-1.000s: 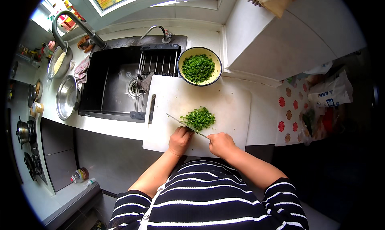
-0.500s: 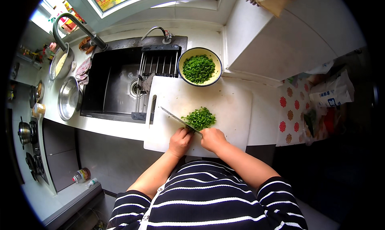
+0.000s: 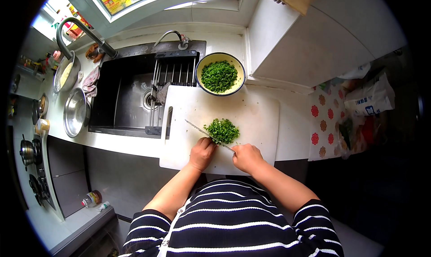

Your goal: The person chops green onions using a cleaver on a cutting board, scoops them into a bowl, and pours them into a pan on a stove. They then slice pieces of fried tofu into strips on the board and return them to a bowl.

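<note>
My right hand (image 3: 248, 158) is closed round the handle of a kitchen knife (image 3: 196, 126), whose blade slants up and to the left over a white cutting board (image 3: 258, 118). Just left of the blade, my left hand (image 3: 202, 154) presses down on the board with curled fingers. What lies under those fingertips is hidden. Against the far side of the blade sits a small heap of finely chopped greens (image 3: 223, 130). Beyond it, a cream bowl with a dark rim (image 3: 243, 81) holds more chopped greens (image 3: 219, 76) and stands at the board's far edge.
Left of the board is a dark sink (image 3: 128, 91) with a rack (image 3: 161, 89) across it. A steel basin (image 3: 75, 112) and a strainer bowl (image 3: 67, 73) stand farther left. On the right are a flowered cloth (image 3: 322, 127) and a white bag (image 3: 370, 98). A wall juts out beyond.
My right hand has drawn the knife slightly right and toward me, and its handle end has moved away from my left hand. My left hand stays nearly in place. The view has shifted a little.
</note>
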`<action>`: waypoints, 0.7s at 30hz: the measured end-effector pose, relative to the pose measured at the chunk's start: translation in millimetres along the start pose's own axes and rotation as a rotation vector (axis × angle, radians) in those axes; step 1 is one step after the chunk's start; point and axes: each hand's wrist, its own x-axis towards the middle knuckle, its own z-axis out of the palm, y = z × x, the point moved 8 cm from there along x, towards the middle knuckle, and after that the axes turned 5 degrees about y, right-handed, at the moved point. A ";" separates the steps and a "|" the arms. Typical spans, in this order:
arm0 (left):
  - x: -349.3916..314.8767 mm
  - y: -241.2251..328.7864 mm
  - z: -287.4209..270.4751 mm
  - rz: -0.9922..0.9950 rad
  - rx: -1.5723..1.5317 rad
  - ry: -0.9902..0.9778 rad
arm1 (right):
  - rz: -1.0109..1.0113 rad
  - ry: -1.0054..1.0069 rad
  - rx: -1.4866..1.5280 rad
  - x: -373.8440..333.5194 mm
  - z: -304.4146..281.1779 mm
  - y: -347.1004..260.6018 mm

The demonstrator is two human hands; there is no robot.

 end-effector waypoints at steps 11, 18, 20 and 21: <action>0.4 4.1 -7.2 0.030 0.025 0.011 | -0.022 0.036 -0.005 35.8 30.3 -11.7; -0.9 2.0 -9.0 -0.009 0.014 0.014 | -0.042 0.046 0.059 24.4 7.6 -7.8; -2.9 0.2 -7.1 -0.007 0.015 0.008 | -0.045 0.043 0.037 12.9 2.5 -6.8; -3.4 0.4 -5.7 -0.006 0.012 0.004 | -0.042 0.042 0.024 7.9 2.2 -4.5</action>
